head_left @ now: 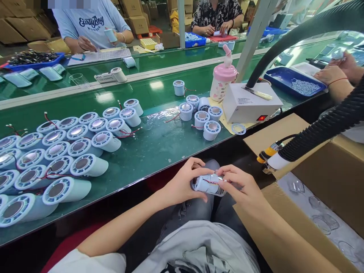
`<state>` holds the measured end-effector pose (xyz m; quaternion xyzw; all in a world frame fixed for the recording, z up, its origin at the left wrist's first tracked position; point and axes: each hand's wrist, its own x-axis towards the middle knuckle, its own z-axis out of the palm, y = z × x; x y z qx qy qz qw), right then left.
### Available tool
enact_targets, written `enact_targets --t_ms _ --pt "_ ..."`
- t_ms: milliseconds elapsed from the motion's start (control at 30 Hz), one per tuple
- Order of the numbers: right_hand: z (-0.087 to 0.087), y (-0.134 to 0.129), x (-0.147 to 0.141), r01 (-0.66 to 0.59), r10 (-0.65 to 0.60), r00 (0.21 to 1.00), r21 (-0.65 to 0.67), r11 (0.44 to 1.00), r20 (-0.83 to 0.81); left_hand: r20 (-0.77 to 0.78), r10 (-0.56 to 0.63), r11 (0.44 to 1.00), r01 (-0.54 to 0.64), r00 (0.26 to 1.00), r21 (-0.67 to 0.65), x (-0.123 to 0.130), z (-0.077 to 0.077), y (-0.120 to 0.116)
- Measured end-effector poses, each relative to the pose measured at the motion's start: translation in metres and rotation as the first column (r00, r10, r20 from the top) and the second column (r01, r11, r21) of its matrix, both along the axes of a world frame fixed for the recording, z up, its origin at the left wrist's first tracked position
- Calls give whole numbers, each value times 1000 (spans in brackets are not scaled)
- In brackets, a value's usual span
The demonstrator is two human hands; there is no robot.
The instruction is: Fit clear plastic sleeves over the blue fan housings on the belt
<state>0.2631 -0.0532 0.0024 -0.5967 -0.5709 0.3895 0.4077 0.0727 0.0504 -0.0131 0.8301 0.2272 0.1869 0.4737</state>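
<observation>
From my remote seat I see wired, pale-blue plastic cylinders (80,147) standing along the left end of the glossy green table (153,144), perhaps so their wires stay free. Off its near edge, above the lap, my left hand's (187,180) grip wraps a similar held cylinder (205,184), apparently steadying it; my right hand's (243,185) fingertips pinch its right end. Rightward, an open brown cardboard box (332,178) sits close, seemingly for reach.

Bright light; white glare patches on green belt (159,91)
</observation>
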Motion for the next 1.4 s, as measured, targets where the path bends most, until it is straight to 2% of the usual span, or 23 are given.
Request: enact_targets --t_ms 100,167,233,267,333,400,433,500,633,733,1033,1400 --pt "-5 2 3 70 -77 985 -47 996 -155 17 -87 990 88 996 -110 0 -3 -1" --pt "-9 2 8 82 -98 958 -72 994 -269 51 -116 957 125 992 -263 1 -2 -3" --pt "-10 0 13 26 -47 944 -66 997 -328 81 -90 905 115 993 -410 1 0 -6" --pt "-10 -2 15 -10 -2 954 -39 999 -300 95 -61 874 99 994 -476 1 0 -8" --pt "-8 -8 16 -66 70 989 37 997 -133 111 8 807 60 994 -588 0 0 -11" --pt "-7 -14 15 -91 87 995 89 992 48 106 46 753 35 993 -657 -1 0 -13" --pt "-6 -17 15 -96 86 992 99 990 96 99 41 744 36 994 -667 -2 0 -14" --pt "-5 -22 14 -118 108 989 89 989 103 80 -6 770 56 997 -636 -4 2 -14" --pt "-5 -26 16 -158 159 987 31 987 -27 86 -74 852 108 994 -513 -8 10 -14" --pt "-4 -26 18 -159 153 982 -49 986 -114 137 -86 861 143 987 -489 -10 12 -15" --pt "-3 -26 20 -177 115 929 -150 973 -352 164 -110 906 167 980 -390 -9 15 -16" --pt "-6 -22 14 -164 -39 805 -286 944 -592 167 -138 930 185 976 -316 -9 19 -16"
